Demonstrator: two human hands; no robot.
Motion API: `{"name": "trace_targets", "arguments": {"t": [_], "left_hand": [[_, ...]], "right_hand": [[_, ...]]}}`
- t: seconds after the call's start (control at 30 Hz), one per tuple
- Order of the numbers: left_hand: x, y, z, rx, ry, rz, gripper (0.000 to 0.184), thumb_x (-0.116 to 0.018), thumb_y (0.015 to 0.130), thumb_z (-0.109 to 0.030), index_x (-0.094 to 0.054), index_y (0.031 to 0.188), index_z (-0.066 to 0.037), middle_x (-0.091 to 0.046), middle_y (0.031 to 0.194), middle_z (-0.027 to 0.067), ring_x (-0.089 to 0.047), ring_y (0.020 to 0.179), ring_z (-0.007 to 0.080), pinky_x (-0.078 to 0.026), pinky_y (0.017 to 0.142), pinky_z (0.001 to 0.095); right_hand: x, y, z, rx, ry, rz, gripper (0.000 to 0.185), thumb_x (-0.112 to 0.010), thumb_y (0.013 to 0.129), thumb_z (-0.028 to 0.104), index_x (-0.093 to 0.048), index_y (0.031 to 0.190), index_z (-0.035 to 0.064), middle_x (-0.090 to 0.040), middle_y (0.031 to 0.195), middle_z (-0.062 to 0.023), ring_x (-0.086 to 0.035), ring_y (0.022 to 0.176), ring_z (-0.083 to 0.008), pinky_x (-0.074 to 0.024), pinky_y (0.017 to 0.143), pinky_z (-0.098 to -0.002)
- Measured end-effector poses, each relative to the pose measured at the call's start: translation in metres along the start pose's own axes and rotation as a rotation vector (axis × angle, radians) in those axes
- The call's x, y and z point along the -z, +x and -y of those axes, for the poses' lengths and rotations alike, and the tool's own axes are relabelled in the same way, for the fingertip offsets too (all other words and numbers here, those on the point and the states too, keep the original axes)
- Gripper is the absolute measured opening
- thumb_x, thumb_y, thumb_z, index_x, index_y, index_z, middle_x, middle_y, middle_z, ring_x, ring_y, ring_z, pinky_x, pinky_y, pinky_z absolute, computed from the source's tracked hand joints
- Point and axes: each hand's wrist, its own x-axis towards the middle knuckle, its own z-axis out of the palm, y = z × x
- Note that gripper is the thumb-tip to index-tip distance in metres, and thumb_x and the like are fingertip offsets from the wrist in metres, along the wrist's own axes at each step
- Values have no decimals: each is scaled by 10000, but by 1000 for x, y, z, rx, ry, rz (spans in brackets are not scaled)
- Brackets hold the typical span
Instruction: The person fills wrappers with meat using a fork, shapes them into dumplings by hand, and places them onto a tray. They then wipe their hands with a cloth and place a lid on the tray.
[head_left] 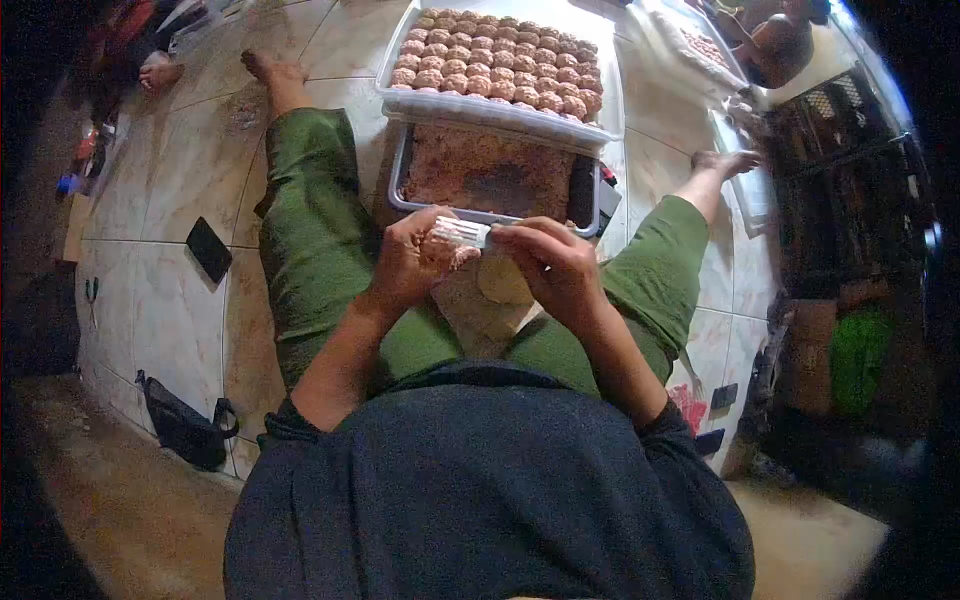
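Note:
My left hand point(415, 258) and my right hand point(556, 260) meet in front of my lap, both closed on one small white ribbed piece point(460, 233). It looks like a stack of pleated paper cups, though I cannot be sure. The right fingertips pinch its right end; the left fingers wrap its left end and carry brown smears. Just beyond the hands sits a dark plastic tub point(397, 180) with brown crumbs point(480, 165) inside. Behind it, a white tray point(490, 108) bears rows of round brown-coated balls point(500, 62).
My legs lie spread on the tiled floor point(165, 290), around the tub. A dark flat object point(209, 250) and a black bag point(183, 422) lie to the left. Another white tray point(690, 40) and a person point(775, 45) are at upper right; another person's hand point(160, 73) shows at upper left.

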Motion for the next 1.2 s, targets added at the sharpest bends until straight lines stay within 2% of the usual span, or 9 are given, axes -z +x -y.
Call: {"name": "trace_targets", "arguments": {"t": [0.13,0.23,0.27,0.47,0.57,0.67,0.97,1.17,1.2], "left_hand": [[4,1,14,9,6,86,444,-748,681,-60,-515,1058,-27,-567,820,32,-543,745,87,-469,675,244],[-2,2,-2,-8,-98,-30,825,-779,648,-64,-299,1320,-71,-560,858,51,-544,769,107,-469,706,258],[-1,3,8,-16,-33,40,1083,-789,626,-44,-46,1409,-116,-553,880,65,-532,788,116,-465,727,270],[-10,2,5,118,-318,-51,918,-724,715,-93,-120,1407,-102,-561,889,76,-538,799,136,-447,751,267],[2,7,15,-212,253,68,605,-702,742,-126,-406,1264,-55,-567,890,61,-540,791,127,-443,744,256],[-3,4,32,-68,22,25,298,-716,729,-117,-575,976,-30,-571,858,40,-532,782,103,-444,723,251],[6,1,28,68,10,48,318,-769,673,-82,-559,910,-53,-543,761,-19,-512,727,74,-445,686,242],[3,6,28,77,-286,71,1074,-860,559,-254,-198,1392,-109,-498,939,33,-493,817,104,-438,766,266],[9,7,37,171,-120,199,1378,-878,504,-325,151,1404,-152,-420,1187,129,-484,1023,206,-405,896,342]], "right_hand": [[-2,-6,-6,-13,45,54,174,-600,793,-8,-650,955,34,-636,893,-119,-629,779,-210,-501,662,-286],[6,-4,-14,-117,168,-88,160,-581,815,-10,-643,962,5,-637,909,-119,-616,832,-172,-491,709,-270],[6,-7,-18,-165,210,-110,178,-567,827,-16,-627,994,-12,-636,936,-103,-595,870,-142,-474,753,-254],[-21,-27,-17,-265,244,-27,208,-578,823,-15,-619,1026,6,-640,960,-73,-592,872,-133,-466,773,-257],[-26,-25,-20,-255,277,-94,187,-583,815,-21,-633,993,5,-647,948,-90,-602,876,-148,-476,762,-268],[-22,-21,-14,-210,277,-60,178,-583,814,-23,-637,982,3,-647,954,-100,-606,884,-159,-482,761,-276],[6,2,-60,-421,88,46,278,-624,820,68,-596,1095,37,-625,1020,-118,-605,862,-162,-486,766,-266],[-9,39,-32,-135,10,232,600,-720,665,94,-498,1222,111,-494,1199,-194,-521,1062,-349,-447,905,-374],[-20,38,-30,-100,-6,266,630,-716,664,94,-468,1244,117,-485,1212,-184,-520,1064,-350,-450,902,-379]]}}
